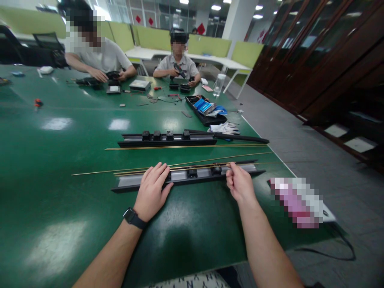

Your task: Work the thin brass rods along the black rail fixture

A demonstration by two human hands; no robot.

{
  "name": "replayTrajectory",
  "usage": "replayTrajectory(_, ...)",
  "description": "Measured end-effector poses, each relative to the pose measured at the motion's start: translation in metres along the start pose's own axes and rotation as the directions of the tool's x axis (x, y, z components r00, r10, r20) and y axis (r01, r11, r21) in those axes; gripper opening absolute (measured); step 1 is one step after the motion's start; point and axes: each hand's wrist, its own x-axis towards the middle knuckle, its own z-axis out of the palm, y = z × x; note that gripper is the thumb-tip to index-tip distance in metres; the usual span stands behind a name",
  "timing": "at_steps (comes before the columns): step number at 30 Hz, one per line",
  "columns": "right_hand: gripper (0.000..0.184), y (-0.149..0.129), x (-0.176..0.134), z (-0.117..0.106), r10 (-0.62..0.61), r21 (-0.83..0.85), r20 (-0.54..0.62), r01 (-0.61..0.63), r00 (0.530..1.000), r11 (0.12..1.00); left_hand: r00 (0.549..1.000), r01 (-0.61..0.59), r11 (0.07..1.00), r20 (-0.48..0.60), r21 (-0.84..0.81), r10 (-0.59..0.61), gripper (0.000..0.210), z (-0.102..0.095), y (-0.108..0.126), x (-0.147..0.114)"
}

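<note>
In front of me lies a long black-and-silver rail [205, 173] with several small black blocks [192, 172] seated along its channel. My left hand [152, 188] rests across the rail's left part, fingers stretched out over thin brass-coloured rods and the thumb apart on the near side. It hides one block partly. My right hand [241, 182] is closed at the rail's right part, thumb and forefinger pinching a thin brass rod [210, 165] that runs along the channel. Another loose rod [99, 172] slants behind the rail and passes beyond both hands.
Farther back lie a second rail [168, 140], more rods [186, 147], a black strip [243, 138], gloves [225, 128] and a filled black tray [207, 119]. A blurred pink-and-white device [300, 204] sits right. Two people [97, 60] work across the green table [75, 152].
</note>
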Motion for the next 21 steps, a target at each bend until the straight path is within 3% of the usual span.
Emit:
replayTrajectory(5, 0.039, 0.0025, -0.0022, 0.0021, 0.030, -0.023, 0.073, -0.029, 0.997, 0.999, 1.000, -0.010, 1.000, 0.001, 0.007, 0.010, 0.057, 0.0006, -0.0007, 0.0000)
replayTrajectory(11, 0.037, 0.0009, 0.0029, -0.0028, -0.015, 0.014, -0.029, 0.015, 0.999, 1.000, 1.000, -0.009, 1.000, 0.008, 0.019, 0.009, 0.054, -0.0004, 0.0000, -0.0001)
replayTrajectory(18, 0.040, 0.0026, -0.0014, 0.0004, 0.006, -0.034, 0.054, -0.004, 0.999, 0.999, 1.000, -0.004, 1.000, 0.009, 0.017, 0.004, 0.054, -0.0006, 0.0012, -0.0003)
replayTrajectory(21, 0.039, 0.0013, 0.0001, -0.0019, -0.018, -0.013, 0.005, 0.018, 1.000, 1.000, 1.000, 0.002, 1.000, 0.012, 0.013, -0.002, 0.054, -0.0007, 0.0014, -0.0005)
